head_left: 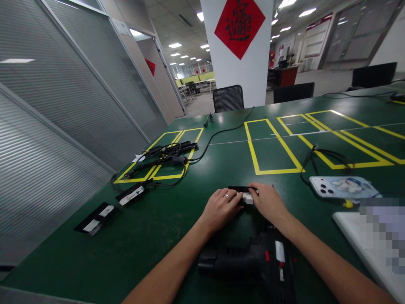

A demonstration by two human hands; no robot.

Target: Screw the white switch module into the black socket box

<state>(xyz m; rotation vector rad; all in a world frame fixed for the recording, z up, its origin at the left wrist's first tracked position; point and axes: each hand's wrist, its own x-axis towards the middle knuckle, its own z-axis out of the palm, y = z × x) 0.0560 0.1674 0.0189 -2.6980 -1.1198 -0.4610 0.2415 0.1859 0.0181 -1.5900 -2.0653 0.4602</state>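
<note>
1. Head camera view: a green table [142,240] is filling most of the scene, its top carrying yellow tape outlines [280,172].
2. Beyond it, a white pillar [237,78] is displaying a red diamond sign [243,21] with dark characters; a mesh chair [228,99] is standing in front. A partition with blinds [47,105] is running along the left, and ceiling lights are shining over the office behind.
3. On the table's left, black cables [167,158] are lying tangled; on the right, a phone [344,188] is lying near a white slab [351,230], partly blurred out.
4. Near the table's middle, a small piece [248,198] is sitting between both hands, showing a white block and a dark strip along its far side; fingers are covering the rest.
5. The left hand [221,207], wearing a ring, and the right hand [268,204] are both gripping it by the fingers.
6. Closer to the viewer, a black power tool [262,255] is lying between the forearms.
</note>
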